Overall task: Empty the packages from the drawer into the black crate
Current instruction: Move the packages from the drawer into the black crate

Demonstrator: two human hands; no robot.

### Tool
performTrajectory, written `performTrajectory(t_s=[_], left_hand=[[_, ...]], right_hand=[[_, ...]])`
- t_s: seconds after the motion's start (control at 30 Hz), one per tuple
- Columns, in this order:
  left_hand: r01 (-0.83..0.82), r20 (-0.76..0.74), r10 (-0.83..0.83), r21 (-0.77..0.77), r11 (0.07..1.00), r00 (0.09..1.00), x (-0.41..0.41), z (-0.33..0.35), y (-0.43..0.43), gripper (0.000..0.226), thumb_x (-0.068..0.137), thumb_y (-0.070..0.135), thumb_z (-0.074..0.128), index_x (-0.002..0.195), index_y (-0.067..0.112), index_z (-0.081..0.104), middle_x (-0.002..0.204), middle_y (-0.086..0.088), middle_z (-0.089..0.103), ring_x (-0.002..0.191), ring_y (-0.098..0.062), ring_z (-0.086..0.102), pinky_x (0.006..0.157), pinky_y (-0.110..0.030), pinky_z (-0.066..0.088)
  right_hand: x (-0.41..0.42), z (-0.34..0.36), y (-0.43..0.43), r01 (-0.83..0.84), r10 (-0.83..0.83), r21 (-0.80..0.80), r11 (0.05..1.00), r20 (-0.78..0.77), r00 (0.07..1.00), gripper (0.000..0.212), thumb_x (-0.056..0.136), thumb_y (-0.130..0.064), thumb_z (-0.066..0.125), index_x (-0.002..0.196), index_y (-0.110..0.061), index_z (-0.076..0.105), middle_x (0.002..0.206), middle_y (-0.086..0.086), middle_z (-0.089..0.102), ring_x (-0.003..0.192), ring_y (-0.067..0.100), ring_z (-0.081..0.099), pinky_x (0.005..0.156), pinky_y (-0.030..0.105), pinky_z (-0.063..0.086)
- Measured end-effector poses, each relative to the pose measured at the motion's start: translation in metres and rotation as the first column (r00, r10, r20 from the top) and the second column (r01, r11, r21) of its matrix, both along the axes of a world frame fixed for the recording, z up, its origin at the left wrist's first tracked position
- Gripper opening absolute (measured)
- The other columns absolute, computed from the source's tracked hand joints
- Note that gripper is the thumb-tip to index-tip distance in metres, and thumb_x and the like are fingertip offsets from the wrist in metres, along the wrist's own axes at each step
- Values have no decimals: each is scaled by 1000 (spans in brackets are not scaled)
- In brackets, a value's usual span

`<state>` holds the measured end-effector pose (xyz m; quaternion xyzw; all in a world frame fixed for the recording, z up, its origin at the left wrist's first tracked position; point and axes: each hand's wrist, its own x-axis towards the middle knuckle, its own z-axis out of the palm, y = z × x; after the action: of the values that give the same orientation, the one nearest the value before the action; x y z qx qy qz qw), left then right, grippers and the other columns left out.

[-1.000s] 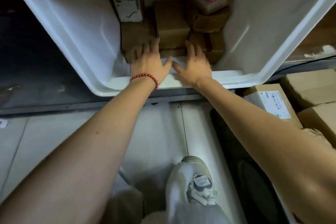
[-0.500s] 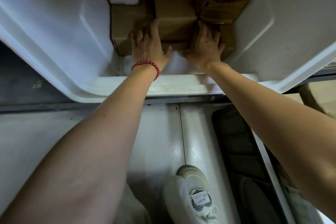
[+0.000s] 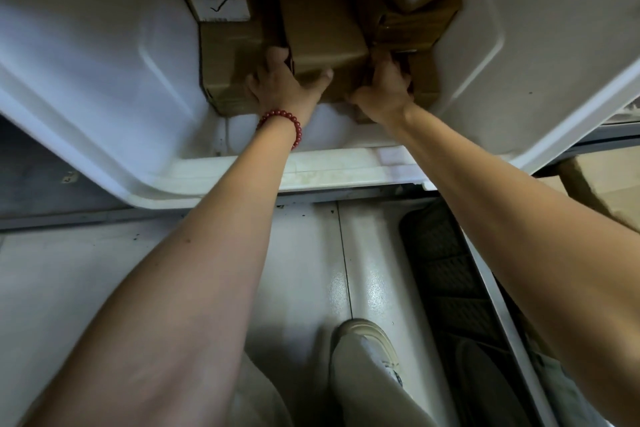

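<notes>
Looking steeply down and forward from head height, through one wide-angle lens that is bending straight edges near the borders. Facing into an open white plastic drawer (image 3: pixel 104 107), which is filling the upper half of the frame and sitting close enough for outstretched arms to reach inside. Catching both forearms running from the lower corners toward the centre, with the left hand (image 3: pixel 280 83) and right hand (image 3: pixel 385 90) gripping a brown cardboard package (image 3: pixel 322 31) near the top middle. Taking in the pale floor (image 3: pixel 301 270) directly below, a light shoe (image 3: pixel 363 331) at the bottom edge, and part of the black crate (image 3: pixel 440 253) at lower right.
</notes>
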<state>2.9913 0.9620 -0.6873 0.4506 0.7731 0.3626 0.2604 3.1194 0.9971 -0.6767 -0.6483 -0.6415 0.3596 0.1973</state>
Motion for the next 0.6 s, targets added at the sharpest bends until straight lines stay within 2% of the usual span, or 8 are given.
performTrajectory(t_s=[0.07,0.13,0.17,0.27,0.37,0.47,0.6], left_hand=[[8,121,-15,54,999,993,3,3,-12,76,77,54,69,133,16,36,138,-7,42,130,-31,35,112,-46,28],[19,232,-37,81,997,972,8,13,-22,81,78,54,69,137,14,31,136,-7,42,124,-27,43,106,-45,38],[16,270,-39,85,996,962,11,18,-27,80,81,52,68,139,13,28,136,-7,42,123,-26,45,105,-43,39],[-29,322,3,73,997,947,18,33,-39,73,87,54,58,138,12,27,134,-7,43,118,-24,48,99,-37,42],[-96,393,75,36,995,917,21,43,-55,73,86,57,58,137,14,28,137,-9,42,121,-27,48,92,-38,47],[-186,556,161,-12,983,816,25,57,-73,61,84,44,67,127,16,35,123,-4,44,113,-26,49,89,-51,52],[-259,567,179,63,964,804,22,85,-95,45,80,37,71,111,21,42,97,7,50,89,-14,54,90,-50,52]], right_hand=[[7,0,-10,23,-29,-35,999,-171,985,79,75,-20,69,144,-22,32,140,5,47,130,30,41,110,50,35],[14,4,-21,25,-51,-76,997,-356,933,74,82,-9,67,144,-18,29,131,2,50,116,18,52,95,33,51],[17,7,-26,0,-33,-80,997,-414,910,71,86,0,64,144,-16,26,130,1,49,114,15,52,90,27,53],[24,17,-46,-55,44,-10,998,-466,884,73,84,11,61,141,-9,21,131,5,42,121,16,46,99,30,50],[32,23,-70,-96,94,21,995,-470,878,71,81,17,59,139,-3,22,126,7,41,119,16,45,94,22,50],[43,32,-96,-121,113,18,992,-516,849,70,83,12,62,139,-8,27,133,9,43,124,21,47,102,30,47],[46,50,-135,-130,140,62,990,-618,773,62,86,7,63,136,-16,35,139,5,46,125,19,51,100,27,47]])
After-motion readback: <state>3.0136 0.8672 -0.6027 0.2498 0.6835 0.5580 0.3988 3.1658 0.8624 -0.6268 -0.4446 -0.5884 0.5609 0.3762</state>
